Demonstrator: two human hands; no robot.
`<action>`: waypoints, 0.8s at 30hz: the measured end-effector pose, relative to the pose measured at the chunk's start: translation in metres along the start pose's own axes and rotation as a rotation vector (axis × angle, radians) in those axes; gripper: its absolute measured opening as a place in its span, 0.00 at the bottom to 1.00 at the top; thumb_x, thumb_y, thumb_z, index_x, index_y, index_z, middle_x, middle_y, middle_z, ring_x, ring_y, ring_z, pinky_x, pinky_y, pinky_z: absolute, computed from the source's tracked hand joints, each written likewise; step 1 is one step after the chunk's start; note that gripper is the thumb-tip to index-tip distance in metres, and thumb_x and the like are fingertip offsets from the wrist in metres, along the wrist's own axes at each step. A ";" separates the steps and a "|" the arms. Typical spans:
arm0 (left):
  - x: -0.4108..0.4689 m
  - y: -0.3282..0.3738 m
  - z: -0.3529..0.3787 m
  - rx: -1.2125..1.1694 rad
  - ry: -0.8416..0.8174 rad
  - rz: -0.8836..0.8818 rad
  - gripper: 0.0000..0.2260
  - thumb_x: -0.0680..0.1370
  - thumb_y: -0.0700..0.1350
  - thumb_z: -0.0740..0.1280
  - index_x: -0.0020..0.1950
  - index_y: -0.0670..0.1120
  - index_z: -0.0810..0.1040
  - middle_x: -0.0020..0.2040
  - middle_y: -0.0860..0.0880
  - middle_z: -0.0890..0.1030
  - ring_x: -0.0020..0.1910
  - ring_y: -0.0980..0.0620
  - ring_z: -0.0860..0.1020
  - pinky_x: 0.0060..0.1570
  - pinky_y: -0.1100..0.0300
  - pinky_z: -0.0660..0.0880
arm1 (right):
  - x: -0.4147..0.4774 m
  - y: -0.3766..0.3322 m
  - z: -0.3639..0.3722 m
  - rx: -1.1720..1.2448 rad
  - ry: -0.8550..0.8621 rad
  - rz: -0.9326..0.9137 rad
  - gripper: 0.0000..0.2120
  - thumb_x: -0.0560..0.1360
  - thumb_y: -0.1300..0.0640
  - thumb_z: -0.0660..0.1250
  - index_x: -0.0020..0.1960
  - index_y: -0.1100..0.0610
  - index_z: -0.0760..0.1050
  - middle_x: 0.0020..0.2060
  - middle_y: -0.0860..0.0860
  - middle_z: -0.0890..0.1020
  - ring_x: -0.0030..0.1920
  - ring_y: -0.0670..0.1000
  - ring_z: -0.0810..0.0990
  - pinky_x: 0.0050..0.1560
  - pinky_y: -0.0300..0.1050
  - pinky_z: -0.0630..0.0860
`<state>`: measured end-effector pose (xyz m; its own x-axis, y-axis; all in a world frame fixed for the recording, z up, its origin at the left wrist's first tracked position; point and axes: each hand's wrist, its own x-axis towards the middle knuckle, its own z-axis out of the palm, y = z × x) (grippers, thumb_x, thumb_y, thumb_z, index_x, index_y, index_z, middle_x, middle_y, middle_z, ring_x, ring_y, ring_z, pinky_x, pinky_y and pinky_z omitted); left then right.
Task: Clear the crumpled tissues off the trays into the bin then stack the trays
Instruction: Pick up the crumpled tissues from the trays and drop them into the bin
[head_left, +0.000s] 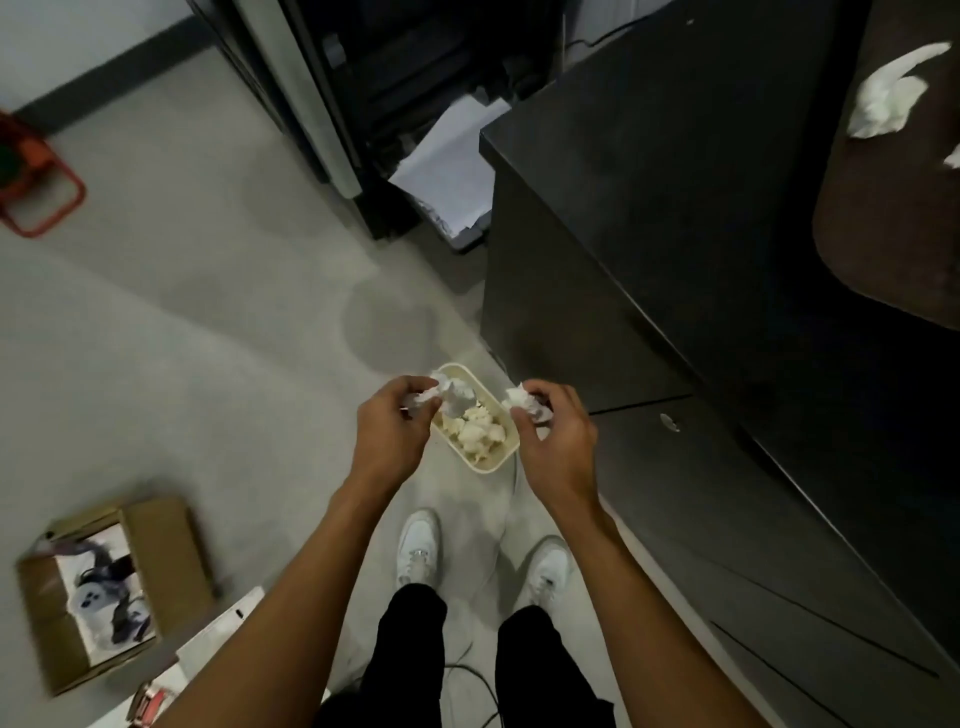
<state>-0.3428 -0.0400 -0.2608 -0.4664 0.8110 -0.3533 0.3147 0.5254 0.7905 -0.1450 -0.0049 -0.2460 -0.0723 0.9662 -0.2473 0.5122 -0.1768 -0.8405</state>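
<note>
At the far left of the floor, a red metal frame (36, 182) stands near the wall, and below it an open cardboard box (156, 551) holds dark, blurred items that cannot be identified. Your left hand (392, 423) is above the left rim of the bin, fingers curled round a crumpled tissue (428, 396), part of which hangs over the opening. The cream bin (488, 469) stands on the floor just beside the dark counter, and a heap of discarded tissues (480, 434) lies inside it. Your right hand (558, 434) is above the bin's right rim, fingertips and thumb pinching a second tissue wad (519, 399). The two hands are apart, with the bin's opening between them. Your white shoes (418, 545) stand just below the bin. The dark counter (675, 208) fills the right of the view. At its far right lies a brown tray (893, 234) (only part of it is in view), with one crumpled tissue on the tray (891, 96) and a white scrap (955, 156) at the frame's edge.
</note>
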 end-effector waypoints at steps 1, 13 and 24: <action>0.007 -0.012 0.007 0.010 -0.007 -0.013 0.07 0.77 0.43 0.74 0.54 0.48 0.84 0.47 0.53 0.85 0.41 0.59 0.82 0.40 0.74 0.74 | 0.003 0.012 0.005 -0.019 -0.003 0.006 0.13 0.78 0.60 0.73 0.62 0.54 0.78 0.59 0.48 0.79 0.55 0.45 0.80 0.47 0.22 0.73; 0.089 -0.151 0.119 0.250 -0.233 -0.094 0.11 0.78 0.46 0.73 0.59 0.46 0.84 0.54 0.47 0.85 0.52 0.48 0.82 0.49 0.64 0.72 | 0.051 0.153 0.060 -0.054 0.013 0.137 0.13 0.77 0.60 0.74 0.60 0.51 0.79 0.57 0.44 0.79 0.56 0.46 0.81 0.53 0.29 0.77; 0.115 -0.217 0.125 0.559 -0.484 -0.076 0.19 0.80 0.47 0.68 0.70 0.45 0.77 0.64 0.45 0.82 0.63 0.42 0.79 0.64 0.54 0.74 | 0.065 0.193 0.127 -0.139 -0.046 0.170 0.15 0.78 0.58 0.73 0.63 0.55 0.78 0.60 0.49 0.79 0.57 0.51 0.81 0.57 0.46 0.83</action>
<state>-0.3616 -0.0290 -0.5355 -0.1281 0.7218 -0.6802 0.7301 0.5328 0.4279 -0.1594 -0.0005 -0.4858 -0.0119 0.9146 -0.4042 0.6328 -0.3061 -0.7112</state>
